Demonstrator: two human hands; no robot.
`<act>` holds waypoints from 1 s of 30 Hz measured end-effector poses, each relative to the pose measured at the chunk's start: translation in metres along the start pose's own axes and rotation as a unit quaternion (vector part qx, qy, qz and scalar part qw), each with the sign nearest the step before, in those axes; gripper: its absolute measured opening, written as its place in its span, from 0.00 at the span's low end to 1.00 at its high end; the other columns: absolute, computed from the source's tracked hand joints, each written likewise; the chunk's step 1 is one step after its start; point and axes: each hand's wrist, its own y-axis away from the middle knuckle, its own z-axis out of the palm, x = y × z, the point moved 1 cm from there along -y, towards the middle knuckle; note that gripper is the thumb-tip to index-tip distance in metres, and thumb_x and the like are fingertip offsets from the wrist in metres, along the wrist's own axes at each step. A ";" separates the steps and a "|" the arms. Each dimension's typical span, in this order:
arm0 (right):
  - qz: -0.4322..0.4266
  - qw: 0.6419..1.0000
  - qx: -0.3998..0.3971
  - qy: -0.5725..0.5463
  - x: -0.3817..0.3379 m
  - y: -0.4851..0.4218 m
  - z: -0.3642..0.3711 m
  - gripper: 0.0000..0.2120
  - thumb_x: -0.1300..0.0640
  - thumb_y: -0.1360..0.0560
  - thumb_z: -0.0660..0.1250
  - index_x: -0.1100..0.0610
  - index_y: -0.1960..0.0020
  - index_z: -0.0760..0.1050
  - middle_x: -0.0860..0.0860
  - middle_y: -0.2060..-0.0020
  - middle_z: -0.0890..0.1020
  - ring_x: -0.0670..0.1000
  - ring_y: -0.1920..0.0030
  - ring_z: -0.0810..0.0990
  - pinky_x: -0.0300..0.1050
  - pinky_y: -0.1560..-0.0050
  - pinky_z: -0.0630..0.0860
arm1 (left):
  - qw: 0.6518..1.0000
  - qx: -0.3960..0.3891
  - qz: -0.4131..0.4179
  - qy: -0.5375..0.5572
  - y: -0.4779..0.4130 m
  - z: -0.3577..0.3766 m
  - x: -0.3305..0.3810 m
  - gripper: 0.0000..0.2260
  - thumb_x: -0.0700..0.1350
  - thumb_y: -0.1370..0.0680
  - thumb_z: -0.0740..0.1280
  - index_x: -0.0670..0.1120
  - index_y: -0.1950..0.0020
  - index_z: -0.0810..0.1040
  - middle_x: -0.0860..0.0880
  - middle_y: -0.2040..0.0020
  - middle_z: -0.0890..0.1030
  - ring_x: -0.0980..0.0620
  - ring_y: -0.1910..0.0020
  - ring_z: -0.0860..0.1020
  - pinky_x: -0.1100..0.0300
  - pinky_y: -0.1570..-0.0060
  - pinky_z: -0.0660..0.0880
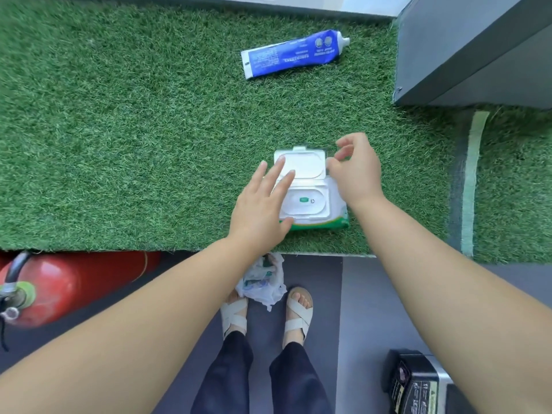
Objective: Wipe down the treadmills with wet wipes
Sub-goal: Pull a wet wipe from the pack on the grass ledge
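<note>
The pack [316,209] lies near the front edge of the turf [149,130], lid [301,167] flipped open. My left hand [260,207] rests flat on it, fingers straight: I should pin it while drawing a wipe. My right hand [355,171] curls at the lid's right edge; grip uncertain. The tube [294,53] lies well apart.

Both bare arms reach forward, converging. The left hand [263,201] lies flat, palm down, fingers straight and slightly spread. The right hand [355,171], just beside it and slightly farther, has loosely curled fingers.

wipes pack [313,204] on turf [119,130], tube [294,53] behind
</note>
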 end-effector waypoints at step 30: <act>-0.021 0.953 -0.096 0.286 -0.026 0.064 0.025 0.13 0.52 0.22 0.57 0.55 0.46 0.77 0.52 0.46 0.78 0.55 0.43 0.75 0.49 0.47 0.64 | 0.992 -0.029 -0.005 0.122 -0.013 0.014 -0.002 0.29 0.51 0.22 0.63 0.48 0.23 0.57 0.53 0.23 0.54 0.51 0.23 0.46 0.60 0.27 0.45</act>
